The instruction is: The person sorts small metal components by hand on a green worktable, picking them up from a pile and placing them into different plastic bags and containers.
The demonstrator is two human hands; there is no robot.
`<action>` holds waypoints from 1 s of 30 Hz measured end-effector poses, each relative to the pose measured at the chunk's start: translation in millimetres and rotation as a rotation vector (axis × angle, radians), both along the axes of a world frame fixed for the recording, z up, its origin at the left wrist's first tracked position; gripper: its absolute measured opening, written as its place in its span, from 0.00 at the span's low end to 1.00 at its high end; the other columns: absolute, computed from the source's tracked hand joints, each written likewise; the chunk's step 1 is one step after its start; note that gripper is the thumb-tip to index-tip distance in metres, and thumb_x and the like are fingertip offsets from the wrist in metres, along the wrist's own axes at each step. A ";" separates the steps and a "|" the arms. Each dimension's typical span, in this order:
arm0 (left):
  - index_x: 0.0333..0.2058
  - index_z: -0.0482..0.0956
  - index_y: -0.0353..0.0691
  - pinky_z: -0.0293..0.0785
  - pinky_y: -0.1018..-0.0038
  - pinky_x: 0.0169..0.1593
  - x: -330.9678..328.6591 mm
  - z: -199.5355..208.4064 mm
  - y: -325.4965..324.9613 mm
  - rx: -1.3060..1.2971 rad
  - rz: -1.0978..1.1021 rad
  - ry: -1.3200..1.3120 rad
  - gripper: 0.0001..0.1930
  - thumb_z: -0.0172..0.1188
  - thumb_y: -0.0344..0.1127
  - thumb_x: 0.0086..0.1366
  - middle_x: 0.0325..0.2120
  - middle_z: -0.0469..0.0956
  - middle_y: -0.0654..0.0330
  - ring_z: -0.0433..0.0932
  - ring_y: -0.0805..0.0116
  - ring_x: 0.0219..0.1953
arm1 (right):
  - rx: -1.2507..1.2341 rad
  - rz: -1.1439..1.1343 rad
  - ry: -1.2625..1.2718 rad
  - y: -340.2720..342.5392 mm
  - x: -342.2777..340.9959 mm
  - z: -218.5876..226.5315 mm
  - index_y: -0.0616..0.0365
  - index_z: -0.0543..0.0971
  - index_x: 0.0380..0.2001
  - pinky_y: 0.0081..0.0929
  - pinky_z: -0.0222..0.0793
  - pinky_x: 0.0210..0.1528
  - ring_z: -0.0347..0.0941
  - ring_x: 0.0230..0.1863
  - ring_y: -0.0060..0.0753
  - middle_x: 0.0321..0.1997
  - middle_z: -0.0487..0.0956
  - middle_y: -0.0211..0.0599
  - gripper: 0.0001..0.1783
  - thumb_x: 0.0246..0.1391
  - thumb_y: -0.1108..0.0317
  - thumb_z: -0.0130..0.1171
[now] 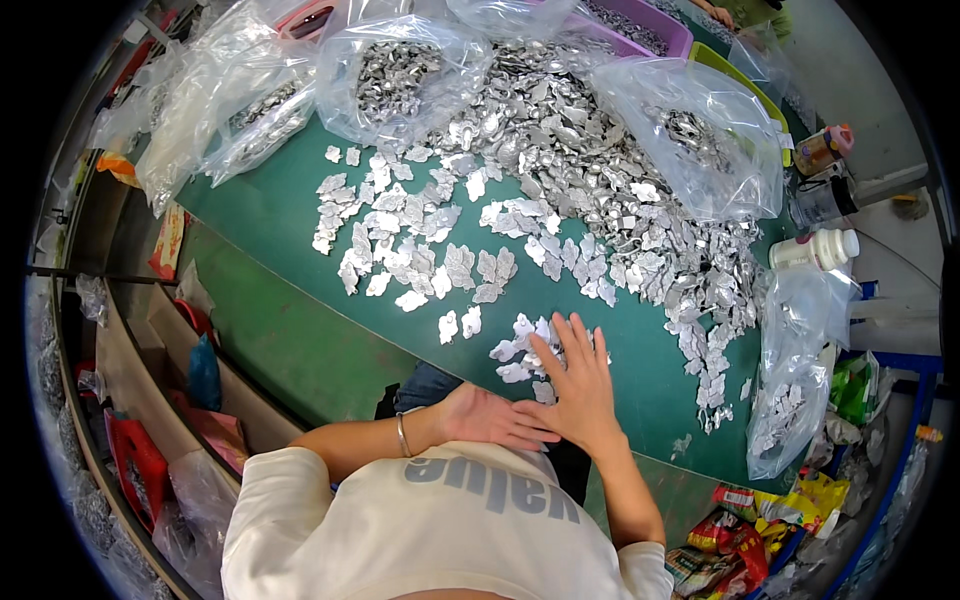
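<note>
My right hand lies palm down over a small group of flat silver metal pieces, its fingers stretched and spread. Part of that group is hidden beneath it. Just below the table's near edge, my left hand is turned palm up with the fingers extended toward my right hand's thumb; I see nothing in it. Beyond the hands, several loose clusters of the same silver pieces are spread on the green tabletop. A large heap of them rises farther back and runs down the right side.
Clear plastic bags of metal pieces stand at the back left and back right. A purple bin and a yellow-green bin sit behind. A white bottle lies at the right edge, above another plastic bag. Shelving flanks the left.
</note>
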State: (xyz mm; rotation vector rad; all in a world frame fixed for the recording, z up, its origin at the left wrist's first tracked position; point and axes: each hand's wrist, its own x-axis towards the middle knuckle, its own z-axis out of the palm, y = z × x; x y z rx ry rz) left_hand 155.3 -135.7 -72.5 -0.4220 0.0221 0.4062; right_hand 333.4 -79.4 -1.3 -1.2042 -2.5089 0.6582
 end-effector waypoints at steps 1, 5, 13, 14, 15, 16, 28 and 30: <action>0.60 0.45 0.19 0.41 0.54 0.67 1.4 -5.2 -1.7 -0.027 0.012 -0.055 0.57 0.41 0.74 0.54 0.61 0.44 0.31 0.43 0.39 0.66 | -0.003 -0.007 -0.017 -6.0 -0.4 -0.9 0.51 0.69 0.56 0.57 0.44 0.63 0.51 0.66 0.56 0.64 0.59 0.47 0.44 0.30 0.53 0.70; 0.62 0.46 0.25 0.39 0.54 0.67 7.1 5.7 0.2 -0.259 0.035 -0.035 0.54 0.37 0.73 0.55 0.61 0.46 0.31 0.46 0.39 0.65 | 0.025 -0.093 0.019 -35.4 -2.4 -12.8 0.53 0.67 0.58 0.59 0.43 0.63 0.50 0.65 0.58 0.64 0.58 0.50 0.39 0.41 0.55 0.65; 0.63 0.51 0.39 0.42 0.48 0.65 10.7 -6.2 -1.1 -0.079 0.108 -0.035 0.41 0.37 0.66 0.61 0.63 0.49 0.41 0.50 0.40 0.64 | 0.016 -0.310 -0.014 -45.1 9.0 -2.3 0.57 0.65 0.57 0.61 0.39 0.64 0.46 0.67 0.60 0.65 0.55 0.53 0.40 0.40 0.55 0.63; 0.63 0.52 0.40 0.42 0.47 0.65 9.8 -3.8 0.5 -0.189 0.085 -0.055 0.40 0.37 0.65 0.61 0.63 0.49 0.43 0.50 0.40 0.64 | -0.013 -0.294 -0.065 -51.2 11.6 -5.8 0.58 0.64 0.57 0.61 0.39 0.64 0.45 0.67 0.60 0.65 0.55 0.53 0.41 0.38 0.56 0.64; 0.63 0.53 0.41 0.43 0.46 0.65 8.7 -2.0 1.5 -0.300 0.061 -0.073 0.39 0.38 0.64 0.62 0.63 0.50 0.44 0.51 0.41 0.64 | -0.023 -0.265 -0.086 -57.8 10.7 -11.4 0.59 0.63 0.58 0.61 0.40 0.63 0.46 0.67 0.61 0.66 0.54 0.56 0.42 0.40 0.52 0.62; 0.63 0.53 0.42 0.43 0.45 0.64 8.3 -1.4 1.6 -0.411 0.038 -0.091 0.39 0.38 0.64 0.62 0.64 0.50 0.46 0.51 0.41 0.63 | -0.020 -0.285 -0.048 -65.2 9.5 -17.4 0.59 0.62 0.58 0.61 0.40 0.63 0.47 0.66 0.62 0.65 0.54 0.56 0.41 0.42 0.51 0.61; 0.49 0.71 0.40 0.68 0.55 0.55 14.4 -65.9 -22.7 -0.131 0.133 -0.075 0.22 0.42 0.49 0.67 0.49 0.73 0.53 0.70 0.52 0.53 | -0.080 -0.022 0.425 -93.4 12.4 -35.0 0.58 0.73 0.51 0.58 0.54 0.58 0.58 0.63 0.57 0.62 0.62 0.51 0.29 0.47 0.55 0.62; 0.51 0.69 0.39 0.69 0.52 0.54 10.6 -50.8 -14.9 -0.175 0.118 -0.022 0.20 0.42 0.43 0.67 0.49 0.71 0.50 0.69 0.50 0.53 | -0.039 -0.054 0.405 -74.7 3.6 -27.2 0.56 0.73 0.51 0.57 0.53 0.59 0.56 0.63 0.57 0.62 0.62 0.49 0.30 0.45 0.54 0.63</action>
